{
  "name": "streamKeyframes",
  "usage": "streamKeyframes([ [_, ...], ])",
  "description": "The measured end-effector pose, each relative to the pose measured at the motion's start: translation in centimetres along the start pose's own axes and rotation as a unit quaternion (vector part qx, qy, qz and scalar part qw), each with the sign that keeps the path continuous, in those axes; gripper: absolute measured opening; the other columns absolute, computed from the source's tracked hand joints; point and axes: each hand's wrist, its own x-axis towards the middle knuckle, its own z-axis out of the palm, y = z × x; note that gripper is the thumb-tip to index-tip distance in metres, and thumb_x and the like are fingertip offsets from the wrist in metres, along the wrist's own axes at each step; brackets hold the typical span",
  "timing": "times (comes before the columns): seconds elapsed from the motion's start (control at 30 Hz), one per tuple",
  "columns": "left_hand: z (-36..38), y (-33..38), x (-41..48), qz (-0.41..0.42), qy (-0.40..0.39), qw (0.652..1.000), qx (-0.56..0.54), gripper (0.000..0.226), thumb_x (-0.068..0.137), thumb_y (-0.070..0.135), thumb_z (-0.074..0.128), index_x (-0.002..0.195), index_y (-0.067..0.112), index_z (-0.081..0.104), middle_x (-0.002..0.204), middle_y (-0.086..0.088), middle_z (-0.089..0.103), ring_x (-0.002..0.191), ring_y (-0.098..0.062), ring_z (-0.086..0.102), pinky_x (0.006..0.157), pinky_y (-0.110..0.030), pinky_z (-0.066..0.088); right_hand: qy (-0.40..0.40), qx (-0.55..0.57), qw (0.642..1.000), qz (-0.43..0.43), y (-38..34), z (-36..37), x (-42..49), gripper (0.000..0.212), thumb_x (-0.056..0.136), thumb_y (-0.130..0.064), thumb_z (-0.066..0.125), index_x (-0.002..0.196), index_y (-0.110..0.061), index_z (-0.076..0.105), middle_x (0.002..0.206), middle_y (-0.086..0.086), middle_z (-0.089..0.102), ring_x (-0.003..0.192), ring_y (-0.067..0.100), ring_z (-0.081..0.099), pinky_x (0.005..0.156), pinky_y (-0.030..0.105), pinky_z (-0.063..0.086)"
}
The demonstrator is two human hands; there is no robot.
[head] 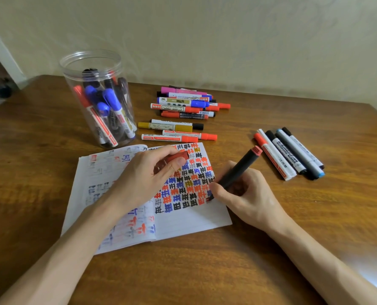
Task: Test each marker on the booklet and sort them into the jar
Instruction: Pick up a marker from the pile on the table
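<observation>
The booklet point(194, 219) lies open on the bench point(205, 271). Behind it to the left stands the jar point(117, 69) with markers point(112, 106) in it. Straight behind the booklet lies a heap of markers point(183, 104), and to its right a row of markers point(290, 154).

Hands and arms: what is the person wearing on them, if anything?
Nothing visible. The left hand and right hand are bare: no gloves, rings or watch. The left forearm and right forearm are uncovered to the frame edge, no sleeves.
</observation>
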Motion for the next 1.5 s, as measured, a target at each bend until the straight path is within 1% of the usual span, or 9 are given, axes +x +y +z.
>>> streamKeyframes([
  [0.2, -0.05, 0.09, 0.01, 0.004, 0.004, 1.0, 0.005, 0.025, 0.099, 0.045, 0.056, 0.117, 0.033, 0.068, 0.104, 0.02, 0.072, 0.101, 0.0, 0.068, 0.081, -0.026, 0.057, 0.01, 0.024, 1.0, 0.011, -0.16, -0.07, 0.12, 0.011, 0.094, -0.011, 0.075, 0.086, -0.007, 0.069, 0.085, -0.012, 0.075, 0.07, 0.007, 0.069, 0.058, 0.014, 0.049],
  [0.33, -0.07, 0.18, -0.02, -0.001, 0.001, 1.0, 0.003, 0.025, 0.098, 0.048, 0.054, 0.117, 0.035, 0.066, 0.106, 0.021, 0.071, 0.102, 0.001, 0.068, 0.083, -0.028, 0.058, -0.013, 0.01, 1.0, 0.003, -0.21, -0.01, 0.03, 0.015, 0.095, -0.022, 0.075, 0.089, -0.01, 0.068, 0.094, -0.005, 0.077, 0.082, 0.018, 0.074, 0.062, 0.03, 0.06],
  [0.6, -0.04, 0.04, 0.0, -0.001, 0.003, 1.0, 0.01, 0.031, 0.099, 0.046, 0.055, 0.116, 0.026, 0.07, 0.101, 0.015, 0.073, 0.098, -0.003, 0.069, 0.079, -0.03, 0.057, 0.012, 0.004, 1.0, -0.004, -0.15, -0.02, 0.07, 0.015, 0.095, -0.008, 0.074, 0.083, -0.009, 0.065, 0.08, -0.018, 0.07, 0.064, 0.002, 0.062, 0.056, 0.01, 0.043],
  [0.73, -0.1, 0.03, -0.01, -0.003, 0.005, 1.0, 0.011, 0.033, 0.099, 0.046, 0.055, 0.117, 0.023, 0.071, 0.099, 0.015, 0.073, 0.096, -0.004, 0.07, 0.078, -0.031, 0.057, 0.019, 0.022, 0.999, 0.014, -0.31, 0.02, 0.2, 0.012, 0.095, -0.011, 0.075, 0.086, -0.007, 0.069, 0.085, -0.01, 0.076, 0.07, 0.005, 0.069, 0.058, 0.012, 0.047],
  [0.9, -0.13, 0.17, -0.01, -0.003, 0.008, 1.0, 0.01, 0.027, 0.1, 0.043, 0.057, 0.115, 0.026, 0.071, 0.098, 0.015, 0.074, 0.095, -0.003, 0.069, 0.077, -0.028, 0.056, 0.017, 0.026, 0.999, 0.029, -0.41, 0.06, 0.17, 0.012, 0.095, -0.018, 0.075, 0.09, -0.008, 0.07, 0.093, -0.002, 0.078, 0.084, 0.017, 0.076, 0.067, 0.031, 0.062],
  [1.1, -0.15, 0.19, 0.02, -0.005, 0.006, 1.0, 0.012, 0.029, 0.098, 0.048, 0.055, 0.116, 0.031, 0.069, 0.102, 0.017, 0.073, 0.097, -0.003, 0.069, 0.079, -0.032, 0.057, 0.004, 0.003, 1.0, 0.018, -0.49, 0.03, 0.1, 0.012, 0.095, -0.018, 0.076, 0.089, -0.01, 0.069, 0.092, -0.009, 0.077, 0.082, 0.014, 0.075, 0.063, 0.021, 0.056],
  [1.2, -0.16, 0.23, 0.01, -0.003, 0.005, 1.0, 0.016, 0.027, 0.097, 0.05, 0.054, 0.115, 0.035, 0.067, 0.103, 0.018, 0.073, 0.098, -0.002, 0.069, 0.08, -0.032, 0.057, 0.001, 0.004, 1.0, 0.021, -0.45, 0.02, 0.13, 0.012, 0.095, -0.017, 0.076, 0.088, -0.009, 0.069, 0.092, -0.006, 0.078, 0.081, 0.016, 0.074, 0.062, 0.024, 0.057],
  [1.37, -0.16, 0.3, -0.02, -0.002, 0.008, 1.0, 0.017, 0.026, 0.098, 0.047, 0.056, 0.115, 0.032, 0.068, 0.1, 0.016, 0.073, 0.096, -0.004, 0.069, 0.078, -0.032, 0.057, 0.032, 0.031, 0.998, 0.042, -0.51, 0.08, 0.28, 0.011, 0.095, -0.012, 0.075, 0.088, -0.006, 0.07, 0.086, -0.004, 0.077, 0.073, 0.006, 0.072, 0.059, 0.014, 0.051],
  [1.5, -0.24, 0.19, -0.05, -0.003, 0.006, 1.0, 0.022, 0.03, 0.098, 0.047, 0.057, 0.118, 0.028, 0.07, 0.103, 0.015, 0.073, 0.097, -0.003, 0.069, 0.078, -0.031, 0.057, 0.028, 0.016, 0.999, 0.034, -0.37, 0.16, 0.24, 0.011, 0.095, -0.015, 0.076, 0.088, -0.009, 0.07, 0.087, -0.005, 0.077, 0.075, 0.011, 0.073, 0.061, 0.017, 0.052],
])
